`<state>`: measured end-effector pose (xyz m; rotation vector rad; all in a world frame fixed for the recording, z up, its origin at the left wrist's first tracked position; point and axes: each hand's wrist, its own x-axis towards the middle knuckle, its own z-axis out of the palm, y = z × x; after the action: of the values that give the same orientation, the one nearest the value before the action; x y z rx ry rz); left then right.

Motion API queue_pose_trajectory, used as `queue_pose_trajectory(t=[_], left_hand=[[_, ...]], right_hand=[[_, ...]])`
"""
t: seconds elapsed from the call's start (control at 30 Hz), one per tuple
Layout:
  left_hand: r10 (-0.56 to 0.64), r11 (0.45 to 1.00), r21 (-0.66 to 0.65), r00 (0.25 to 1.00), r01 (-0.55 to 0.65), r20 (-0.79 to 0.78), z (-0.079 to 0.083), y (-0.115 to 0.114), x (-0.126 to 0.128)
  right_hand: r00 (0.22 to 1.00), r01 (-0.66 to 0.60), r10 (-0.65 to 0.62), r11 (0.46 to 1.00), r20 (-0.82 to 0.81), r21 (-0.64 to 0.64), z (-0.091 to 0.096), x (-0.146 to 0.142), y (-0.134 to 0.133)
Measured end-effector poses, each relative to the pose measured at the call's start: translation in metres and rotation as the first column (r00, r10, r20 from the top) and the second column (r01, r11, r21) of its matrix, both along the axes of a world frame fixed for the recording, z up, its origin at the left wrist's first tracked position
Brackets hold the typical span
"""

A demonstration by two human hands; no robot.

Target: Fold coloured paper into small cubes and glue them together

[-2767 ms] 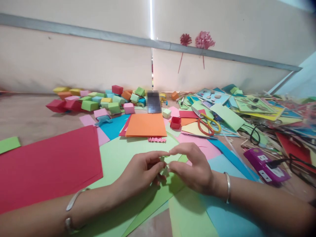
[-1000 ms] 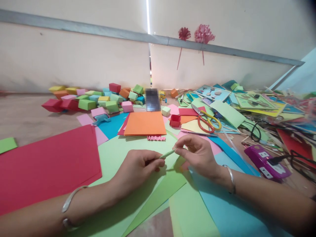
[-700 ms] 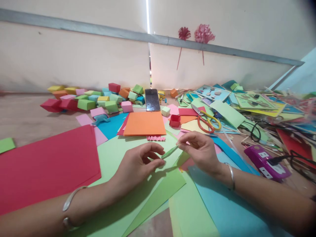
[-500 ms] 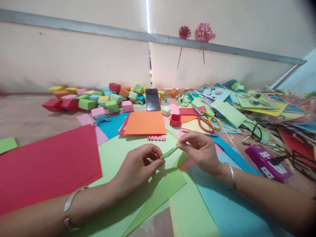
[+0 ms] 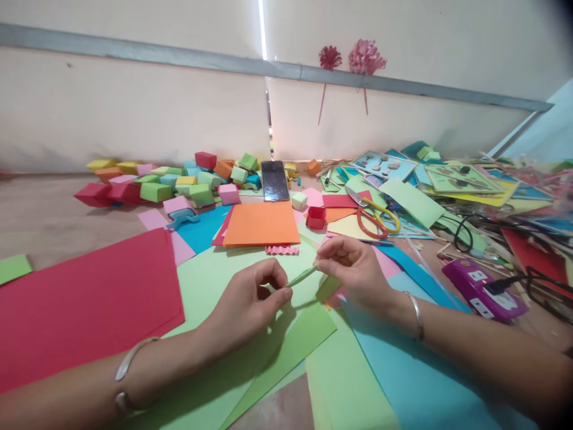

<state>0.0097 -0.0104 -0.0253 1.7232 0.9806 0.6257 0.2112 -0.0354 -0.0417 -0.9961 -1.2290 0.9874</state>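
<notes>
A narrow strip of folded green paper (image 5: 301, 276) is stretched between two bare hands, slim and slightly creased along its length. It lies aslant, its left end lower and nearer, its right end higher and farther. The left grip (image 5: 250, 301) meets the lower end between thumb and forefinger; the right grip (image 5: 351, 266) pinches the upper end (that tip is mostly hidden by the fingers). The strip is held up over a pale green sheet (image 5: 210, 280), its middle uncovered between the fingertips and looking almost straight.
</notes>
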Motion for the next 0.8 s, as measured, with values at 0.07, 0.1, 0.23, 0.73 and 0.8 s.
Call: queue_pose_trajectory(t=[0.07,0.1,0.23,0.73,0.8], left_hand=[[-0.005,0.996,0.086,1.0,0.005,-0.004,0.0,-0.003,0.001],[-0.019,0.993,0.117,1.0,0.021,-0.015,0.0,-0.004,0.001],[-0.076,0.977,0.192,0.992,0.095,-0.103,0.0,-0.004,0.001],[-0.087,0.749,0.618,0.96,0.238,-0.265,-0.014,-0.003,-0.003],[-0.063,0.71,0.656,0.951,0.255,-0.301,-0.014,-0.003,-0.003]], right_hand=[[0.999,-0.009,0.006,0.999,0.048,0.048,0.002,-0.001,-0.003],[0.997,-0.009,0.004,0.997,0.075,0.073,0.002,-0.002,-0.004],[0.985,-0.042,0.019,0.99,0.17,0.132,0.003,-0.007,-0.011],[0.242,-0.454,-0.579,0.642,0.779,0.618,0.002,-0.007,-0.014],[0.22,-0.459,-0.618,0.617,0.755,0.639,0.003,-0.009,-0.015]])
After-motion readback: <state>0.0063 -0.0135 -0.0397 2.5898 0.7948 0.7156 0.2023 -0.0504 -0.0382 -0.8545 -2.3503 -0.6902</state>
